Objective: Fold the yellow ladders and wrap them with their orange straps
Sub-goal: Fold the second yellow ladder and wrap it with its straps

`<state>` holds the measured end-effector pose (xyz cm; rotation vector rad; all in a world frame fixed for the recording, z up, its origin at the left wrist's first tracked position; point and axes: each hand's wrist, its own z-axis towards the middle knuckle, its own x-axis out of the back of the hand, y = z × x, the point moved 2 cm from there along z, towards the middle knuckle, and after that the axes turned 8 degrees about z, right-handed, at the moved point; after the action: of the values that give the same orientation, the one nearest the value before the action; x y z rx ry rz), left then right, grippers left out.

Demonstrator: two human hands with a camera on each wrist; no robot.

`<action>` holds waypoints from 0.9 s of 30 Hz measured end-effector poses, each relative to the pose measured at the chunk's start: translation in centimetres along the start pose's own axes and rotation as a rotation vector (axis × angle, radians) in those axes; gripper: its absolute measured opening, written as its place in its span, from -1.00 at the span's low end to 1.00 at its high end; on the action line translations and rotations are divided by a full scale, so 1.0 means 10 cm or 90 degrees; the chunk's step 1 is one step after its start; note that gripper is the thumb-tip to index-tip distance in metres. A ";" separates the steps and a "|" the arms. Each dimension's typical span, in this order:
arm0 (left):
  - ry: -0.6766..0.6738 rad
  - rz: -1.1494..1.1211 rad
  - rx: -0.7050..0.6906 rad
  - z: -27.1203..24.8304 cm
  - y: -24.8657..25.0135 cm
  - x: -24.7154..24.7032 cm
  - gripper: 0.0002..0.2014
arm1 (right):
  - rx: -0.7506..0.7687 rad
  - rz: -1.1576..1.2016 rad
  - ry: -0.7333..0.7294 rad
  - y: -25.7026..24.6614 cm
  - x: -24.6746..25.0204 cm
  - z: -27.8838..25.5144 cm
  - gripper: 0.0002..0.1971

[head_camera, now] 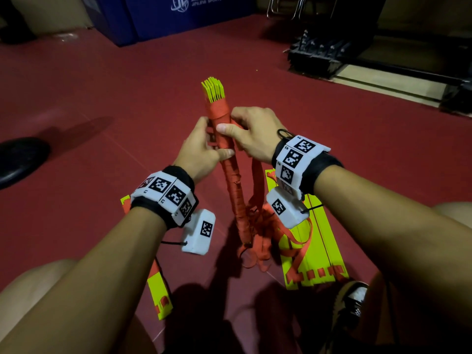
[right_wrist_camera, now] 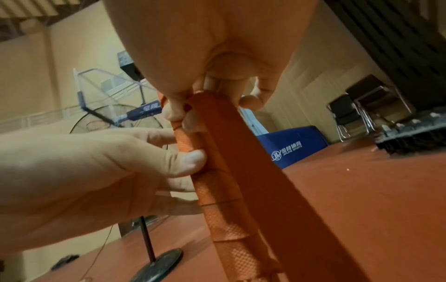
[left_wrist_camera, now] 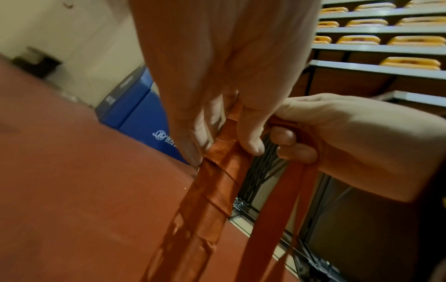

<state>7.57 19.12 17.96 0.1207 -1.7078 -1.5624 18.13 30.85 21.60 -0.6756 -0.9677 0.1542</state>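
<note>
A folded yellow ladder bundle [head_camera: 231, 175], wound along most of its length in orange strap, stands nearly upright off the red floor, with yellow rung ends [head_camera: 213, 90] fanning out at its top. My left hand [head_camera: 201, 149] grips the wrapped bundle [left_wrist_camera: 212, 194] from the left, thumb across its front. My right hand [head_camera: 251, 132] holds the upper part with its thumb laid across the wrap, and its fingers curl round the loose strap [head_camera: 256, 180] that hangs to the right [right_wrist_camera: 260, 171]. The strap tail piles up on the floor near the bundle's base [head_camera: 258, 241].
More flat yellow ladder rungs lie on the floor at right [head_camera: 316, 251] and lower left [head_camera: 159, 290]. A blue padded box [head_camera: 163, 14] stands ahead, a dark rack [head_camera: 321, 54] at the far right, a black fan base [head_camera: 20, 159] at left. My knees and a shoe [head_camera: 352, 302] frame the bottom.
</note>
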 end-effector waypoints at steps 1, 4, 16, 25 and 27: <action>-0.001 0.012 -0.003 -0.01 0.02 0.01 -0.42 | -0.004 0.012 -0.001 0.01 0.00 0.00 -0.60; -0.019 0.041 -0.004 0.02 0.05 0.02 -0.40 | -0.022 0.070 0.002 0.01 0.01 -0.01 -0.61; 0.028 0.079 0.018 -0.07 0.07 0.05 -0.36 | -0.072 0.054 0.006 -0.05 0.02 -0.05 -0.42; 0.058 0.103 0.006 -0.07 0.10 0.07 -0.46 | -0.045 0.002 0.026 0.01 0.09 -0.02 -0.50; 0.072 0.098 0.000 -0.07 0.09 0.08 -0.53 | -0.062 0.017 0.021 0.02 0.07 -0.03 -0.49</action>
<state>7.76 18.33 19.06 0.0736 -1.5910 -1.4156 18.83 31.18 21.85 -0.7781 -0.9393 0.1205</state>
